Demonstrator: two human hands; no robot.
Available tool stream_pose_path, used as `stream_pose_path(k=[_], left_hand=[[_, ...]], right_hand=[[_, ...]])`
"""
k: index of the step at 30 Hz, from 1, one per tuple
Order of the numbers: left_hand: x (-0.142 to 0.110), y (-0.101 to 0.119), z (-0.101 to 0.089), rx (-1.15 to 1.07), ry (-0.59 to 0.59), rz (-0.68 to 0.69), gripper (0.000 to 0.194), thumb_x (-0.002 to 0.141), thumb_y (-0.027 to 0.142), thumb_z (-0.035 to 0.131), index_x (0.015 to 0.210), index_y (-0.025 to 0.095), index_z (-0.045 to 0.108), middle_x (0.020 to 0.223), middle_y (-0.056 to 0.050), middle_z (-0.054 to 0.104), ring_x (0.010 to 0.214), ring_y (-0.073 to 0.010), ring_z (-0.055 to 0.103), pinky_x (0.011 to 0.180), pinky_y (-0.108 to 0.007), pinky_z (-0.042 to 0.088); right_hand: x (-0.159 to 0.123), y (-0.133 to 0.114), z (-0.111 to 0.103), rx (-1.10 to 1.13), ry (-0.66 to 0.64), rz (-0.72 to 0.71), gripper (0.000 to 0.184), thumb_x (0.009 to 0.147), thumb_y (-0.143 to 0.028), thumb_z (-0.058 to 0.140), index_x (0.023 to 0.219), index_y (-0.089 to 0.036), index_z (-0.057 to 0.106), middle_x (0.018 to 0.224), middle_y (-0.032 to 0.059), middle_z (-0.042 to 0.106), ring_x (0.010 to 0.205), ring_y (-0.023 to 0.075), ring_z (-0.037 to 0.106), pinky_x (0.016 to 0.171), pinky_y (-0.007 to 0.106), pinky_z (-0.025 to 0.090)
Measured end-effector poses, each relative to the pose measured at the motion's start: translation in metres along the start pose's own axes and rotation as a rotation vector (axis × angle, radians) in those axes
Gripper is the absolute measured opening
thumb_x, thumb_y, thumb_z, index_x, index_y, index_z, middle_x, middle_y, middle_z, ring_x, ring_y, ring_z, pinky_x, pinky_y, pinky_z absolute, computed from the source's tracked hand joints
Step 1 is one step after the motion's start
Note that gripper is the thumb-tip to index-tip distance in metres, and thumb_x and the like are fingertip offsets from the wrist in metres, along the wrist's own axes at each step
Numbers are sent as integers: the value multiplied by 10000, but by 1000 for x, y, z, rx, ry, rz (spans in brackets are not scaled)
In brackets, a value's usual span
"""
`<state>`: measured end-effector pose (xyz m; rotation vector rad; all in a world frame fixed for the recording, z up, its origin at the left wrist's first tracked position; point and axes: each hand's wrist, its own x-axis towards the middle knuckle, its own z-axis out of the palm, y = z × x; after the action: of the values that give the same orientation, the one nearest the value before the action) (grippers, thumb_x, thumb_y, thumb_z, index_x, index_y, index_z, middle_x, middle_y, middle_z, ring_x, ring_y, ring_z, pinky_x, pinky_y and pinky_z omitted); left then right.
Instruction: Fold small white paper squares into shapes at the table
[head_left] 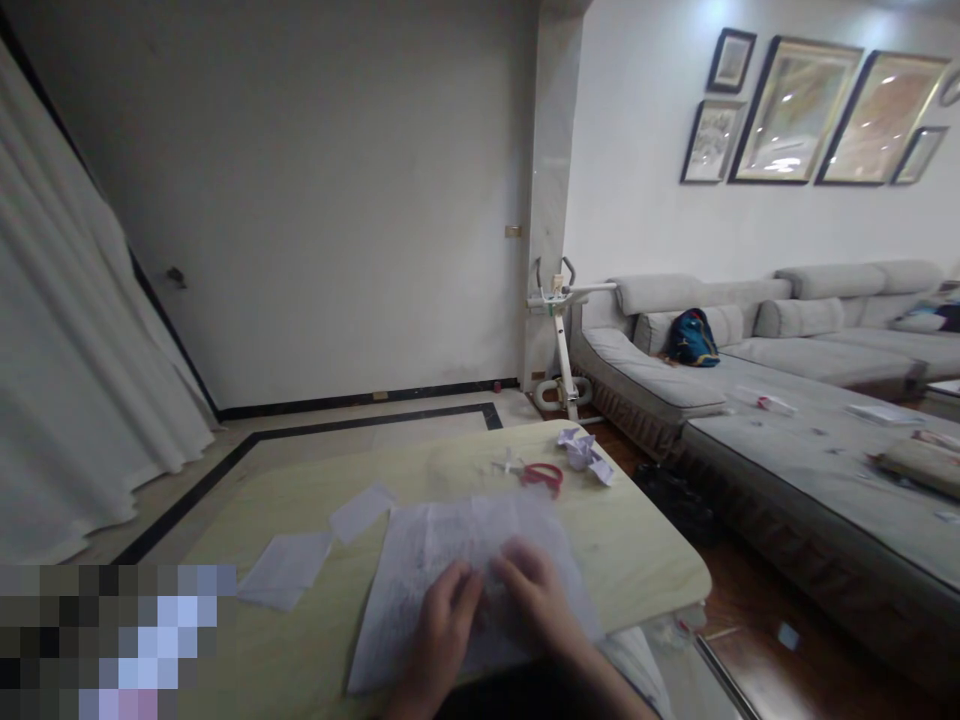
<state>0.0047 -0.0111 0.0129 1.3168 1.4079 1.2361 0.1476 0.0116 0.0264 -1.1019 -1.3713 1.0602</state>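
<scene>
A large sheet of paper (412, 540) with faint print or writing lies near the front of the pale yellow table (637, 560). Over its middle, my left hand (450, 615) and my right hand (534, 590) face each other with a small gap between them. The fingers of both are curled inward, thumbs on top, and somewhat blurred. What they hold, if anything, is hidden. Beyond the sheet's far edge rest scissors (541, 478) with red handles. Crumpled or folded paper pieces (585, 455) sit at the far right corner.
Two smaller paper pieces (285, 570) (361, 512) lie left of the sheet. A pixelated patch covers the lower left. A grey sofa (787, 440) with a blue backpack (694, 338) stands to the right. An exercise machine (562, 345) is behind the table, and a white curtain (67, 330) hangs left.
</scene>
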Motion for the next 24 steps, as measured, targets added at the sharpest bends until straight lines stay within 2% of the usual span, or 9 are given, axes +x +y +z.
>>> stream_pose_path(k=[3,6,11,14,19,24], left_hand=[[0,2,1,-16,-13,3,387,780,552,589,841,178,673,821,-64,715,795,-241,666,704,-297,531],[1,5,1,-20,-42,10,363,802,532,571,821,180,661,760,-48,705,720,-225,661,646,-287,526],[3,8,1,-40,-80,100,295,833,456,570,855,182,677,795,-54,719,744,-216,663,658,-276,517],[3,9,0,-28,-95,119,273,851,419,553,840,179,682,769,-49,713,701,-200,652,633,-265,507],[2,11,0,-19,-119,111,286,862,422,535,845,175,679,762,-44,707,680,-190,639,622,-262,501],[-1,6,0,7,-96,30,333,819,493,553,776,177,651,692,-37,683,639,-204,637,599,-282,515]], right_hand=[[-1,-1,0,15,39,-7,230,761,-427,587,662,-226,536,627,-20,515,633,170,510,614,265,433],[-1,2,1,25,57,-22,203,753,-395,618,674,-218,556,593,-28,512,579,155,486,566,255,415],[-3,3,1,44,-18,-47,197,783,-379,645,709,-201,604,592,-17,569,570,147,495,549,247,400],[-4,2,1,48,-25,-50,210,778,-397,659,756,-191,623,570,-27,547,548,140,483,528,243,383],[-3,2,0,33,-21,-50,218,783,-400,647,758,-184,629,566,-28,533,549,140,475,529,243,381],[-2,4,0,39,27,-32,217,786,-372,602,660,-201,559,603,-27,501,594,147,478,568,248,400]])
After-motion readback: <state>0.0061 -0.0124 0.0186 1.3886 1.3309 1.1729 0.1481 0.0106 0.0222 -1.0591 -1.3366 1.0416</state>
